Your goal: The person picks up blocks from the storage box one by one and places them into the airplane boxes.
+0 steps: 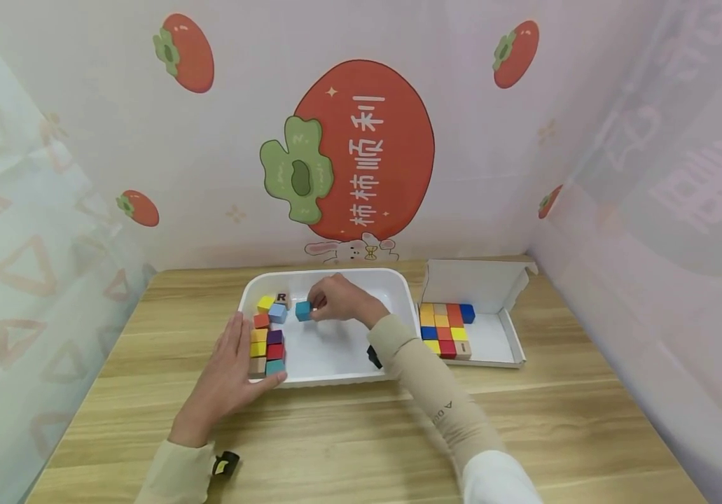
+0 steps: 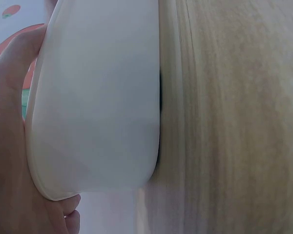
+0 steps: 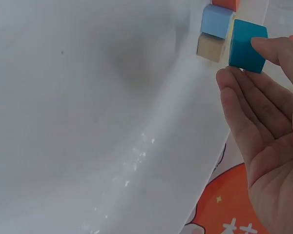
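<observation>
Teal-blue wooden cube [image 1: 303,311] pinched in right hand [image 1: 337,299]; left hand [image 1: 225,371] spread against white plastic tray [image 1: 342,379]. Pale-blue wooden cube [image 1: 277,313] may be knocked by leftward overshoot.

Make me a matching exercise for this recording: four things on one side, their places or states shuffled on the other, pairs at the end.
1. Left hand
2. Right hand
3. R block
4. White box

A. Stands open, right of the tray
B. Lies near the tray's far left corner
C. Pinches a blue cube
D. Touches the tray's rim

Pairs: 1-D, 2-C, 3-B, 4-A
</observation>
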A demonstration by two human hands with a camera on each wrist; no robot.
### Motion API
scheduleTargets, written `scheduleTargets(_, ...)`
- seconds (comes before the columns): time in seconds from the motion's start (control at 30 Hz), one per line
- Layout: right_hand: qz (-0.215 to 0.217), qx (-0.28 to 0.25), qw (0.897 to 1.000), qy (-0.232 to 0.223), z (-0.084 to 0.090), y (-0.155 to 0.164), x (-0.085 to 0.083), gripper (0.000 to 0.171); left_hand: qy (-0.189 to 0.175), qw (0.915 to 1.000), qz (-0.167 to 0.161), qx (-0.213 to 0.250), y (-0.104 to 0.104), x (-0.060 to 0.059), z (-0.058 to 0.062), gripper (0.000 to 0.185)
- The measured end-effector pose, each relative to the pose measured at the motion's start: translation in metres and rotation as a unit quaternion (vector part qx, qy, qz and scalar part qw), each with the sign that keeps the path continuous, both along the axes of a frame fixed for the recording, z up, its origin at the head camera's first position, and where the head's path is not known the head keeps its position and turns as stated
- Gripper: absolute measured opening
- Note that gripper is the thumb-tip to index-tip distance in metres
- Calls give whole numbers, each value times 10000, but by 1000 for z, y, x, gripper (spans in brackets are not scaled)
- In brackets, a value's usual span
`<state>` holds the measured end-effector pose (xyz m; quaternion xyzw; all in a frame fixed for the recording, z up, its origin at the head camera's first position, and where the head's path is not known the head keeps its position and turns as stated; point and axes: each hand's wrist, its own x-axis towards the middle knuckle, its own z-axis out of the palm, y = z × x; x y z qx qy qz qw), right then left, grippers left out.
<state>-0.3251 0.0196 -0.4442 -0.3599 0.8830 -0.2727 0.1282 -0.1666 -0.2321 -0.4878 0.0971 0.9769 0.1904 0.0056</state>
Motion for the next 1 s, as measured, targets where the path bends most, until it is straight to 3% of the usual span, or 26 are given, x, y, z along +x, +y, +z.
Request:
scheduleTargets(0.5, -154, -157, 9997, 72, 40, 56, 24, 24, 104, 9999, -25, -14, 0, 1, -1, 130)
scheduleTargets(0.7, -336, -128, 9990, 255, 46, 86, 38, 27, 125, 9999, -43, 33, 0, 0, -2, 129)
scheduleTargets(1.0, -804, -251, 9964, 114, 50, 146, 59, 27, 114, 9999, -57, 56, -1, 0, -1, 129)
